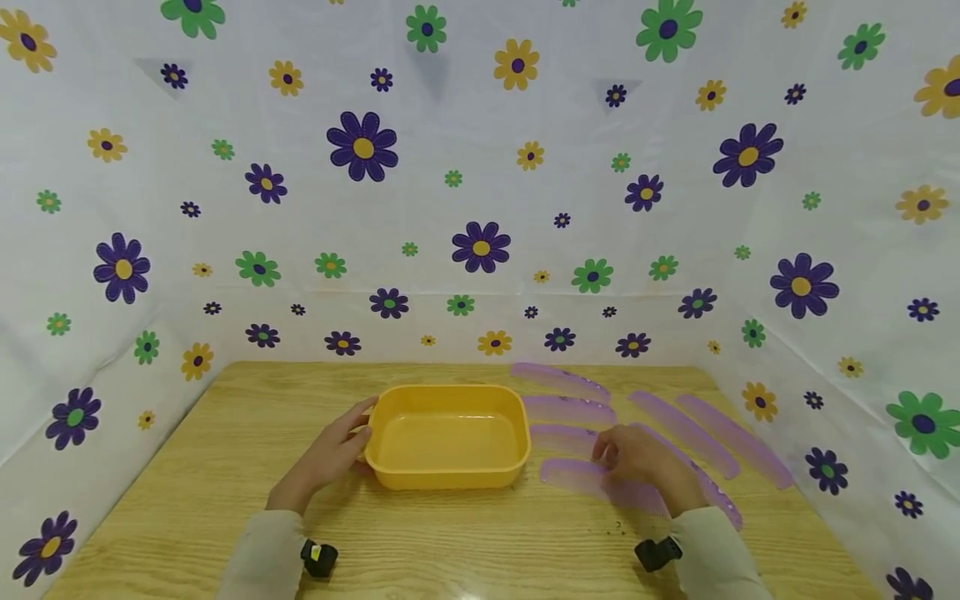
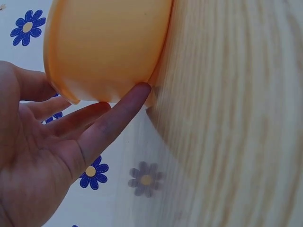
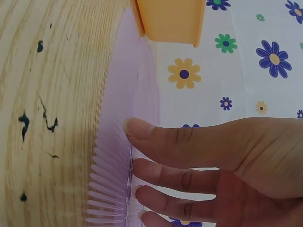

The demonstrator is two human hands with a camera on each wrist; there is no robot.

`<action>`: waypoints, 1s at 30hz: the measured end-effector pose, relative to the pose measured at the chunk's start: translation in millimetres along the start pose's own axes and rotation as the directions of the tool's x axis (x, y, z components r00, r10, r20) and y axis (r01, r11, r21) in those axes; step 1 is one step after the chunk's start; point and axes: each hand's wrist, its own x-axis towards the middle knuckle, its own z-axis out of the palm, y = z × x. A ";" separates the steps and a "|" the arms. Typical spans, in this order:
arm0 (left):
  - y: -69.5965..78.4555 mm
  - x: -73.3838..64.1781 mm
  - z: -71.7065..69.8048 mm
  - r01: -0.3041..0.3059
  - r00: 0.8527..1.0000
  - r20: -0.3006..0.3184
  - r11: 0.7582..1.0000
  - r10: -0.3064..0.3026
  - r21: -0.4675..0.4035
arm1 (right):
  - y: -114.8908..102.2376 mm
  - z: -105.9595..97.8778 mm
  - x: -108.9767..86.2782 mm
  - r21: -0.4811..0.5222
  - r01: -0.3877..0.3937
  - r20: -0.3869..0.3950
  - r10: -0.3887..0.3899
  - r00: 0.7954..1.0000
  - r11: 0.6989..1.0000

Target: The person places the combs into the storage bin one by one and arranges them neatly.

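A yellow rectangular plastic basin (image 1: 450, 479) stands on the table. My left hand (image 1: 333, 454) holds its left end, thumb at the upper rim and fingers against the end wall; the same hand (image 2: 57, 146) shows close up in the left wrist view. My right hand (image 1: 648, 458) is over the nearest of several translucent purple combs, a comb (image 1: 562, 473) lying right of the basin. In the right wrist view, thumb and fingers of that hand (image 3: 227, 161) are extended, with fingertips right at the comb (image 3: 125, 85) and a gap between thumb and fingers.
More purple combs lie behind and beside the right hand, including a comb (image 1: 558, 381) at the back and a comb (image 1: 735, 442) at the far right. Small dark specks (image 3: 40, 46) mark the wooden table (image 1: 450, 542). Flower-print sheeting (image 1: 435, 208) encloses three sides.
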 end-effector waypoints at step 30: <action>0.6 1.2 0.4 0.003 0.999 0.043 0.999 -0.001 -0.037 | 7.8 0.8 0.5 -0.026 0.057 0.023 -0.056 0.998 0.998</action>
